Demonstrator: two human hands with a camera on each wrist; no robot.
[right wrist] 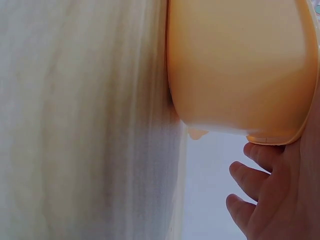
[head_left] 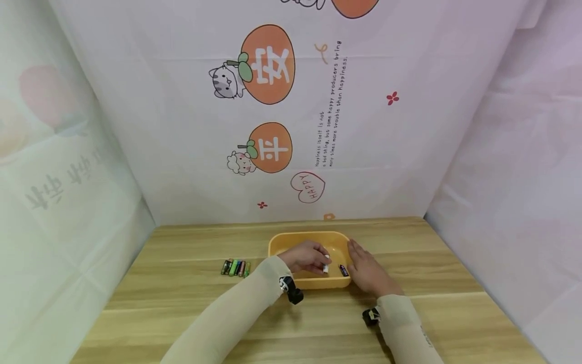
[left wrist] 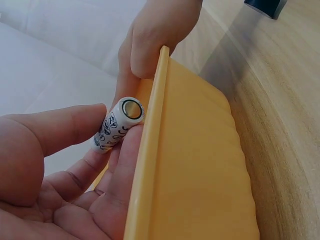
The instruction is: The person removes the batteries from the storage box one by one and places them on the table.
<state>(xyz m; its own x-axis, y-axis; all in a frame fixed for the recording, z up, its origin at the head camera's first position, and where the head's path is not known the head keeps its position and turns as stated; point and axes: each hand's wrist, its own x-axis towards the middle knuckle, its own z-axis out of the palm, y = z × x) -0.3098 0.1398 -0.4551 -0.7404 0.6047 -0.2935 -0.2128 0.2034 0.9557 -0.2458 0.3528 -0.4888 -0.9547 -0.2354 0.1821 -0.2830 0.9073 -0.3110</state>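
My left hand (head_left: 308, 257) pinches a white battery (left wrist: 111, 131) between thumb and fingers, over the inside of a yellow plastic basket (head_left: 313, 283). In the left wrist view the battery has dark printing and its round metal end faces the camera, close to the rim. My right hand (head_left: 369, 270) rests against the basket's right side, fingers extended along the rim; in the right wrist view its fingers (right wrist: 250, 180) are spread at the corner. A dark battery (head_left: 343, 270) lies on the basket floor near the right wall.
Left of the basket, several batteries (head_left: 235, 268) of mixed colours lie side by side on the wooden table (head_left: 191, 303). White printed cloth (head_left: 191, 126) hangs behind the table and along both sides. Each wrist wears a small black camera (head_left: 291, 290).
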